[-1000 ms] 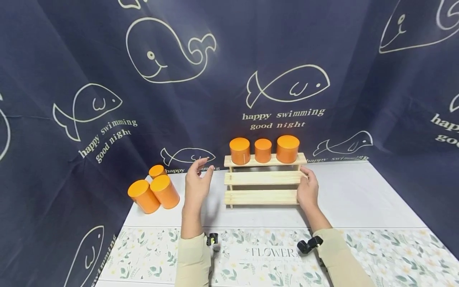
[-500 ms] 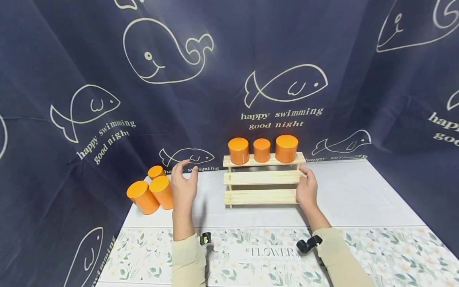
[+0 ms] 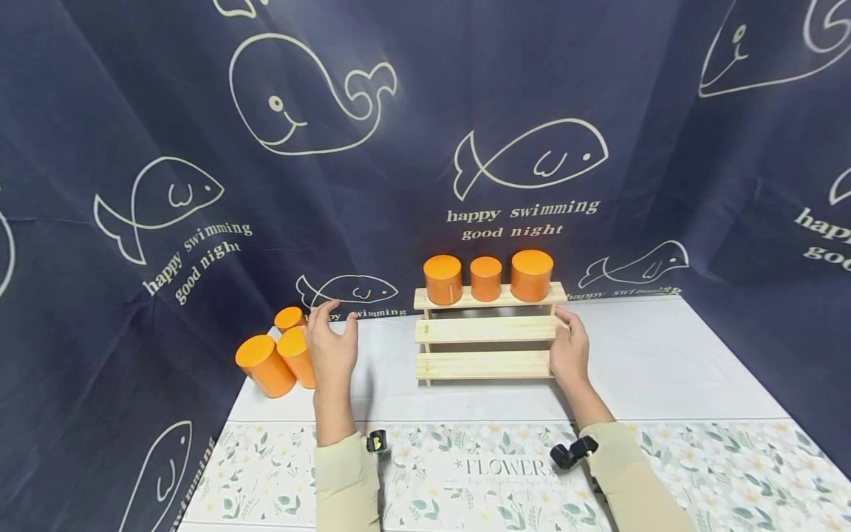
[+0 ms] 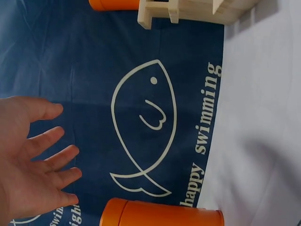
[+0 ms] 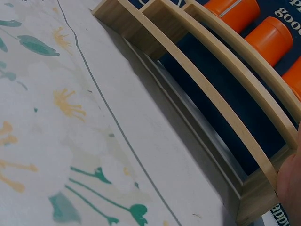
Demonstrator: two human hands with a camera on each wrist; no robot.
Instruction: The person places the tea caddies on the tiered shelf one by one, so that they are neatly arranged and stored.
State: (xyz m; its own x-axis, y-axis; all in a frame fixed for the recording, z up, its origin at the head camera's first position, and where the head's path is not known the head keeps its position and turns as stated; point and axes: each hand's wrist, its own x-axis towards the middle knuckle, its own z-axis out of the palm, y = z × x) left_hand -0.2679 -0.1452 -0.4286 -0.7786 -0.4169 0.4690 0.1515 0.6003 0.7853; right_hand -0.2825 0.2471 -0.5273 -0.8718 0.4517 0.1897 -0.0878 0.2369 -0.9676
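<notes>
My left hand (image 3: 332, 355) hovers just right of a cluster of orange canisters, fingers spread and holding nothing. It partly covers one tall canister (image 3: 295, 350); beside that one are another tall canister (image 3: 267, 367) and a smaller one (image 3: 289, 318) behind. In the left wrist view, the hand (image 4: 35, 160) is apart from a canister (image 4: 164, 214) at the bottom. My right hand (image 3: 569, 351) grips the right end of a three-tier wooden shelf rack (image 3: 488, 330). On its top tier stand three short orange canisters, at left (image 3: 442, 284), middle (image 3: 486, 281) and right (image 3: 531, 279).
A white tabletop (image 3: 665, 362) carries the rack, with a floral strip (image 3: 499, 510) along its front. Dark blue curtains (image 3: 412, 148) with fish drawings hang close behind the rack and at both sides.
My left hand has moved left, away from the rack and up to the canister cluster, now covering part of a tall one. The right hand keeps its grip; the rack has not moved.
</notes>
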